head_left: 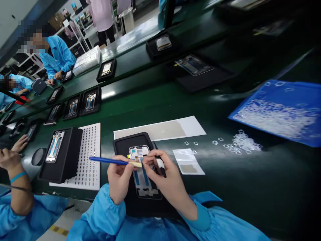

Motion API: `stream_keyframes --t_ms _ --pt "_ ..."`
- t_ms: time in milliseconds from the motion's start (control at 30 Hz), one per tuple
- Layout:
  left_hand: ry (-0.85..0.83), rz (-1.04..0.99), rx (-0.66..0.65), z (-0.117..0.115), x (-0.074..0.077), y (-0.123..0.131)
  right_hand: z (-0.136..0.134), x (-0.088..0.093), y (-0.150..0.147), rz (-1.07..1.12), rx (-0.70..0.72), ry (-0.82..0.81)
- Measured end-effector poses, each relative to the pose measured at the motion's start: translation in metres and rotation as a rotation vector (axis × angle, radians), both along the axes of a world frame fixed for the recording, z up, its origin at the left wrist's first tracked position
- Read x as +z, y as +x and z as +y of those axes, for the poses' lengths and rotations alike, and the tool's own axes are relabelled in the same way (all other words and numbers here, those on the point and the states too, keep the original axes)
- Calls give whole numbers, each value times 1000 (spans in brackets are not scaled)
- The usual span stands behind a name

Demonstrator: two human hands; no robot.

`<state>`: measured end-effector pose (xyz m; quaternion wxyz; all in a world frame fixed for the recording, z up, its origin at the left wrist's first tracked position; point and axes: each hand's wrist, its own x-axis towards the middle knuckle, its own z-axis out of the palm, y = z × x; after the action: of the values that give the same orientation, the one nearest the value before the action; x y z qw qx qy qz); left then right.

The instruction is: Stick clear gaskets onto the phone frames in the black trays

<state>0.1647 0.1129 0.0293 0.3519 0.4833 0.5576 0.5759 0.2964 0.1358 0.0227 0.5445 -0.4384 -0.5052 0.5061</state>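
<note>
A phone frame (140,174) lies in a black holder (125,145) in front of me. My left hand (119,180) is closed on a blue pen-like tool (107,161), whose pale tip points right over the frame. My right hand (163,177) rests on the right side of the frame, with its fingertips pinched at the tool's tip. Whether something small sits between those fingers cannot be seen.
A second holder with a phone frame (59,152) stands on a white perforated tray (90,157) to the left. A blue tray (281,112) of small clear parts, loose clear parts (240,142), white sheets (160,129) and a co-worker's arm (15,180) are nearby.
</note>
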Motion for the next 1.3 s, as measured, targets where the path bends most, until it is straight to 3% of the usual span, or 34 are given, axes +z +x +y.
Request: stream_keyframes --t_ms 100,167,267,367,500,633,767,1000,1300 --pt "-116 -132 -40 6 0 1 10 -6 30 -170 -121 63" --pt "-113 -106 -22 10 -1 -3 20 -15 67 -441 -287 102" --pt "-77 60 7 15 -4 -13 33 -34 128 -1016 -412 71" --pt "-62 274 -39 24 -7 -21 35 -46 160 -1189 -369 121" --pt "-46 435 -135 40 -11 -19 26 -39 133 -1078 -354 259" --pt "-62 513 -201 53 -13 -11 27 -30 75 -818 6 386" --pt "-61 582 -246 60 -15 -8 41 -33 41 -778 134 364" --pt "-62 644 -269 62 -18 -7 48 -41 37 -788 156 304" --pt "14 1020 -310 61 -15 -3 45 -45 37 -759 130 305"
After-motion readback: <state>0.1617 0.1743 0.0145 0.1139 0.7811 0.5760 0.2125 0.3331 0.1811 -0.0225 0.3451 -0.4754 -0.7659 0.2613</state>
